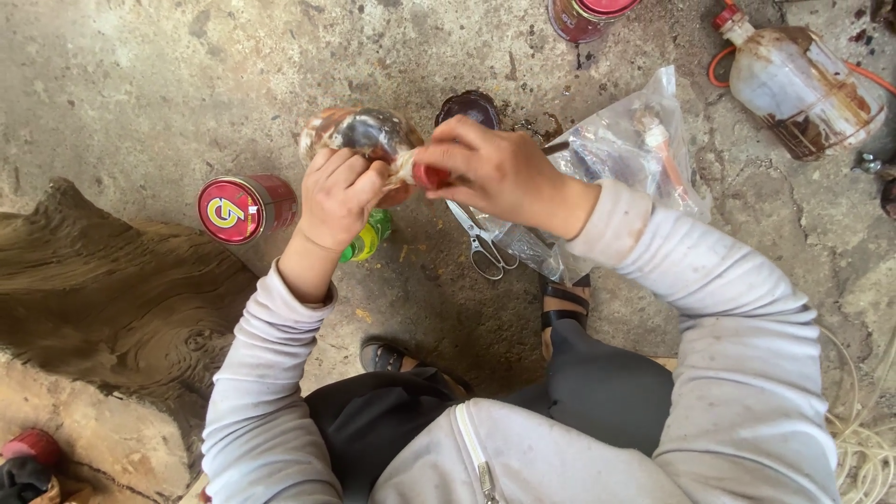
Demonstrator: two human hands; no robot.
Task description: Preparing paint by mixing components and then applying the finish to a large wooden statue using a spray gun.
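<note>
Clear, brown-stained plastic bottle (pixel 366 138): held above concrete floor (pixel 140 84), left hand (pixel 338 198) clamped round neck, right hand (pixel 493 170) pinching red cap (pixel 430 175). Beneath: steel scissors (pixel 481 245), green-yellow bottle (pixel 368 239). Nearby: red tin can (pixel 245 207), clear plastic bag (pixel 627 145), grimy white jug (pixel 805 86).

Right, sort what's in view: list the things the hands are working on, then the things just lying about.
In hand:
- clear bottle, held by the left hand
- red cap, gripped by the right hand

Lying about:
- scissors
- plastic bag
- red tin
- stained jug
- green bottle
- dark lid
</note>
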